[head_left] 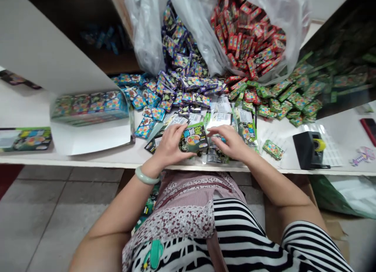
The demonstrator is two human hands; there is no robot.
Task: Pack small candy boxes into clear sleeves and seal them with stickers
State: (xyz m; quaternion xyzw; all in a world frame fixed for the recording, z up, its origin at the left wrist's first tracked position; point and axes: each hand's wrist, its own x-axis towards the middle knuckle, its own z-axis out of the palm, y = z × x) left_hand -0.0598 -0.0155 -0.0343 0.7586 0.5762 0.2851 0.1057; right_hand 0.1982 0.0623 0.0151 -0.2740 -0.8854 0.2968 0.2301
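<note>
My left hand is closed on a green printed packet at the front edge of the white table. My right hand grips the same packet from the right, fingers curled over its edge and over flat printed cards lying beneath. A pale green bangle circles my left wrist. Small blue packets, purple packets, red packets and green packets are heaped behind the hands.
Two clear plastic bags hold the purple and red heaps at the back. A display box of packets sits at left on white card. A black tape dispenser and a red phone lie at right.
</note>
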